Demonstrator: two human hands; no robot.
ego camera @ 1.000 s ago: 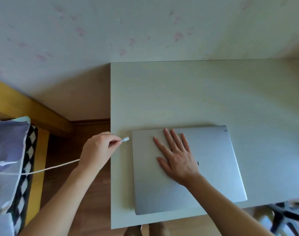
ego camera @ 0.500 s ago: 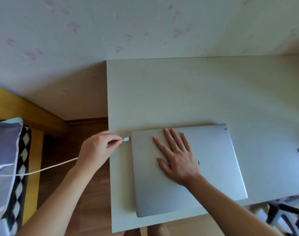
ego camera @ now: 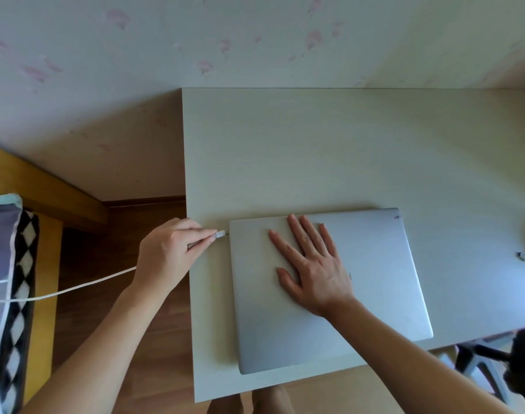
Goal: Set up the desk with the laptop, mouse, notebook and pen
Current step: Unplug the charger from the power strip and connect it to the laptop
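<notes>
A closed silver laptop (ego camera: 383,279) lies on the pale desk (ego camera: 330,150), near its front left corner. My right hand (ego camera: 312,264) rests flat on the lid with fingers spread. My left hand (ego camera: 168,255) pinches the plug of a white charging cable (ego camera: 85,286), and the plug tip (ego camera: 221,233) touches the laptop's left edge near its back corner. The cable runs left off the desk toward the bed. No mouse, notebook or pen is in view.
A small grey object (ego camera: 522,256) lies on the desk at the far right. A yellow bed frame (ego camera: 43,264) with a patterned pillow (ego camera: 4,264) stands on the left, over wooden floor. A chair base (ego camera: 488,363) shows at the bottom right. A wall backs the desk.
My left hand has carried the cable plug rightward from a small gap to the laptop's left edge. My right hand stays flat on the lid.
</notes>
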